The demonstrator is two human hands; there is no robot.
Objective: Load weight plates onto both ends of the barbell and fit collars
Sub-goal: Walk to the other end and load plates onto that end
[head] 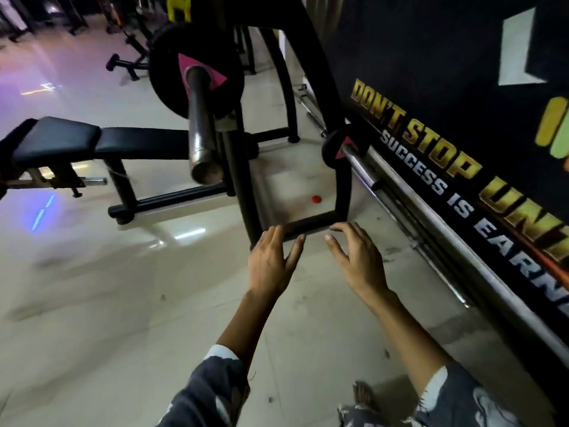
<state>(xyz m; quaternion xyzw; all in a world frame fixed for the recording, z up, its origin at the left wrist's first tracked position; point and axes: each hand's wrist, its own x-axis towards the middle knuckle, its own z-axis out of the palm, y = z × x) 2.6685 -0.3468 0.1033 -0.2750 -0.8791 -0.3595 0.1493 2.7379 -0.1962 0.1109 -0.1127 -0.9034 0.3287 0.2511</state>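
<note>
both hands, left hand [271, 260] and right hand [358, 260], spread and empty, below the barbell sleeve [201, 127] with one weight plate [166, 66]

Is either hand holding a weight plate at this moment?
No. The left hand and right hand are both open and empty above the floor, touching nothing.

The barbell sleeve [201, 131] was bare, dull-polished metal, and the weight plate [172, 72] behind it at twelve o'clock looked matt black. The bench pad [92, 140] wore smooth, faintly shiny black vinyl, over a glossy, scuffed pale floor [123, 288].
</note>
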